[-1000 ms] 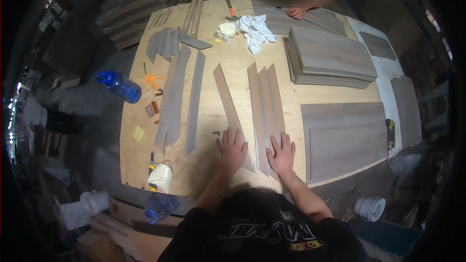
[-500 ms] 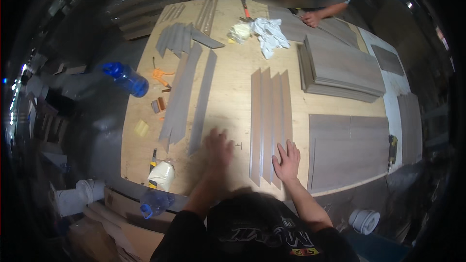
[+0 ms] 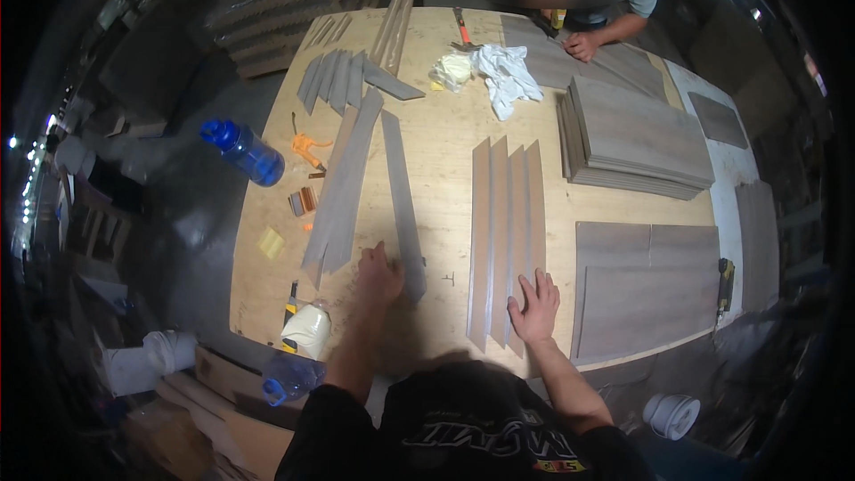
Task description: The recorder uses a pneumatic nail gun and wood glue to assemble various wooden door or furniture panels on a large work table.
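Toward the near middle of the table, my left hand (image 3: 381,274) has curled fingers at the left edge of a long grey strip (image 3: 403,200). It appears to grip that strip near its lower end, though the strip partly hides the hand. My right hand (image 3: 534,307) lies palm down with fingers apart, on the near right end of a row of several brown strips (image 3: 500,232). These lie side by side, with slanted ends and pale edges. Left of my left hand, more long grey strips (image 3: 346,187) overlap in a pile.
Stacked grey boards (image 3: 637,138) and flat panels (image 3: 646,289) occupy the table's right side. A hammer (image 3: 462,28) and white cloth (image 3: 506,78) lie at the back, near a co-worker's hand (image 3: 581,46). Along the left are an orange tool (image 3: 309,147), blue bottle (image 3: 245,153) and utility knife (image 3: 290,305).
The single grey strip's near end has swung right, so it slants the other way. My left hand has shifted slightly left. My right hand stays at the brown strips.
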{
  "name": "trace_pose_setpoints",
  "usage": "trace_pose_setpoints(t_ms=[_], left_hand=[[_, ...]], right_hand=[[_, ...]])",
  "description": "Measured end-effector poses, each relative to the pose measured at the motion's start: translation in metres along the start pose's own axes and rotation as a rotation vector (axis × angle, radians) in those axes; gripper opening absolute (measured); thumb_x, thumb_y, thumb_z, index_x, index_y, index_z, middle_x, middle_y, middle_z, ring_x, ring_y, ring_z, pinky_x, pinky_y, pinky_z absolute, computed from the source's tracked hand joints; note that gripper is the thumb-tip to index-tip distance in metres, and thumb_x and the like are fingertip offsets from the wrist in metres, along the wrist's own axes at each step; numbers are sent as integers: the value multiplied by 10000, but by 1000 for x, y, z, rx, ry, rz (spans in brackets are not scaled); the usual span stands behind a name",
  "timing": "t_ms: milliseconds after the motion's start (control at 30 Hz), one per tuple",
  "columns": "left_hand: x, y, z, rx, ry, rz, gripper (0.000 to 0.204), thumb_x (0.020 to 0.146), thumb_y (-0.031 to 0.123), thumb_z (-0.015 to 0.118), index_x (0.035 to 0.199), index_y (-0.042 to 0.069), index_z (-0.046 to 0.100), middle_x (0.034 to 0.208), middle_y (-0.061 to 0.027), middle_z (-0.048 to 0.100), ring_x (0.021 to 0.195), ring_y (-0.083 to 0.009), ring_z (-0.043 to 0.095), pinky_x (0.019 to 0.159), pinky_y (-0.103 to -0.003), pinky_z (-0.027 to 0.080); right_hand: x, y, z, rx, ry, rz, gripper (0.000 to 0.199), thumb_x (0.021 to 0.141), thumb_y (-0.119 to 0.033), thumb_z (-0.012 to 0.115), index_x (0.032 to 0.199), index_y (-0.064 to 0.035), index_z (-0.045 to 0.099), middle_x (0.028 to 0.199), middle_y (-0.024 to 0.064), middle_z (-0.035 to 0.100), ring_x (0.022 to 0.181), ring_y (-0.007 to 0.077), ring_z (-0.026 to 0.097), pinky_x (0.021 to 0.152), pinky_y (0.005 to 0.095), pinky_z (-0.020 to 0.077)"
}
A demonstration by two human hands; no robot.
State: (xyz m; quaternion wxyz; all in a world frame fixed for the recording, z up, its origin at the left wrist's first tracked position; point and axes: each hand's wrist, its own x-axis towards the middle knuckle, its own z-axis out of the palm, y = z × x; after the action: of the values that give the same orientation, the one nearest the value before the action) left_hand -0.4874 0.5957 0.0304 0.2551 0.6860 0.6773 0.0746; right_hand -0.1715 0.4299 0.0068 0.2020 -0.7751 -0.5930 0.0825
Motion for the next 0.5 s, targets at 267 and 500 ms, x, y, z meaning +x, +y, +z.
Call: trace_pose_setpoints(t_ms=[267,500], left_hand=[[-15,48,50,4,156,-21,894,818,335,800,1523,21,350,1275,-257,521,1172,-423,556,978,-510,500],[-21,68,21,-52,18,-32,896,814,221,773,1546,2,304,1253,-291,508,1149,-463,564,966,-512,511]], right_hand=[[-1,-2,-1,8,20,-2,576,854,-364,712,1390,-172,624,1568,180,422,1466,426,343,1207,593,236],[-3,-3,-5,3,26,-18,576,850,-330,719,1386,-146,614,1570,209,417,1439,446,374,1193,570,257]])
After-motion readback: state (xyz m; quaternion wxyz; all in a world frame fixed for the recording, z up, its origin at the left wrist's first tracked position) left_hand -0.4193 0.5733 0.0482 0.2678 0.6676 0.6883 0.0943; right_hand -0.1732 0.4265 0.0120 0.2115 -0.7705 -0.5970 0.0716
